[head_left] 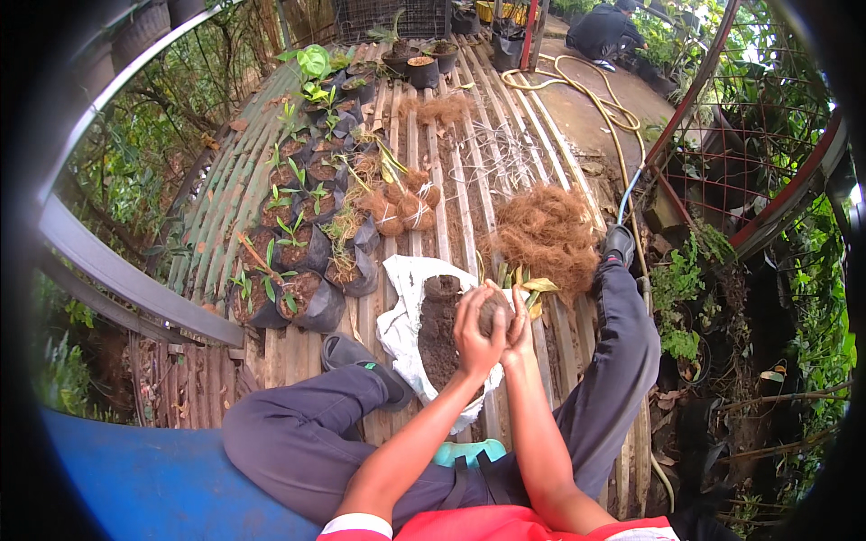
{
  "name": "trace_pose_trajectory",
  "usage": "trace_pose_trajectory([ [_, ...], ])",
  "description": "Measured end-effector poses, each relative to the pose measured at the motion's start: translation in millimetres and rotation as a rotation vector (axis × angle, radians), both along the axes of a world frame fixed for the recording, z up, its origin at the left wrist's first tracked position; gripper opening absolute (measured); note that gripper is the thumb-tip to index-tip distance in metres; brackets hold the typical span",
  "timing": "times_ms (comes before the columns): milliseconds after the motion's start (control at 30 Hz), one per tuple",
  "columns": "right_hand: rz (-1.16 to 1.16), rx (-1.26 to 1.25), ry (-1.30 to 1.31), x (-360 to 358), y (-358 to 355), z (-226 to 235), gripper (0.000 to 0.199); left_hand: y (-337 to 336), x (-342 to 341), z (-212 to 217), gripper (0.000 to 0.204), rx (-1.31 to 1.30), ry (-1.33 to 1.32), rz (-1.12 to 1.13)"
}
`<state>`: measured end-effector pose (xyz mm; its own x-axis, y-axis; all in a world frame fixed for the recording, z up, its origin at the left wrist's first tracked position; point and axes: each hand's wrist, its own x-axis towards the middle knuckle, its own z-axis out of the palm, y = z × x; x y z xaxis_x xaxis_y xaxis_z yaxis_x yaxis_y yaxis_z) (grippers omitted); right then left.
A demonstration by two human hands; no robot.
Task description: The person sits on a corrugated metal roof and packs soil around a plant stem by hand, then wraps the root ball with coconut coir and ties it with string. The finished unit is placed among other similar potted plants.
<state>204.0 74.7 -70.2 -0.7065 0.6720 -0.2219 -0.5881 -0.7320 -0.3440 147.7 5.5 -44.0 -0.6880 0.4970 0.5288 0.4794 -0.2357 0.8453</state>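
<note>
My left hand (476, 332) and my right hand (518, 332) are cupped together around a brown ball of soil (492, 312). Yellow-green leaves (538, 284) stick out just past my fingertips; whether they grow from the ball is hidden by my hands. Below and left of the hands lies an open white sack (402, 317) with dark loose soil (438, 341) in it. A heap of brown coconut fibre (547, 236) sits beyond my right hand. Farther left rest several fibre-wrapped root balls (417, 200) tied with pale string, some with long leaves.
Rows of seedlings in black plastic bags (307, 293) stand at the left on the corrugated sheeting (442, 162). Pale strings (505, 153) lie scattered beyond the fibre. A yellow hose (622, 135) runs along the right. Another person (599, 34) crouches at the far right.
</note>
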Motion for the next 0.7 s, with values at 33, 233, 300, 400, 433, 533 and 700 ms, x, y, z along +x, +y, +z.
trace_pose_trajectory([
  [33,-0.079,0.033,-0.142,-2,0,-4,0.049,-2,2,-1,0.036,-0.005,0.138,-0.007],
  [233,-0.101,-0.044,0.012,5,-6,-15,0.029,-6,-18,-4,0.029,-0.030,0.625,-0.052],
  [300,-0.064,0.010,0.080,-2,-5,-20,0.028,-4,-21,-5,0.024,0.046,0.577,-0.155],
  [400,0.039,-0.084,0.115,-4,-4,-30,0.026,-5,-16,-8,0.019,0.107,0.536,-0.096],
  [433,0.036,-0.048,0.103,-3,-5,-34,0.026,-5,-14,-9,0.018,0.124,0.528,-0.086],
  [533,0.081,-0.125,0.190,-2,-9,-38,0.023,-12,-12,-11,0.019,0.063,0.560,-0.091],
  [700,-0.188,0.013,-0.119,10,0,-9,0.025,0,-14,8,0.034,-0.153,0.473,-0.326],
])
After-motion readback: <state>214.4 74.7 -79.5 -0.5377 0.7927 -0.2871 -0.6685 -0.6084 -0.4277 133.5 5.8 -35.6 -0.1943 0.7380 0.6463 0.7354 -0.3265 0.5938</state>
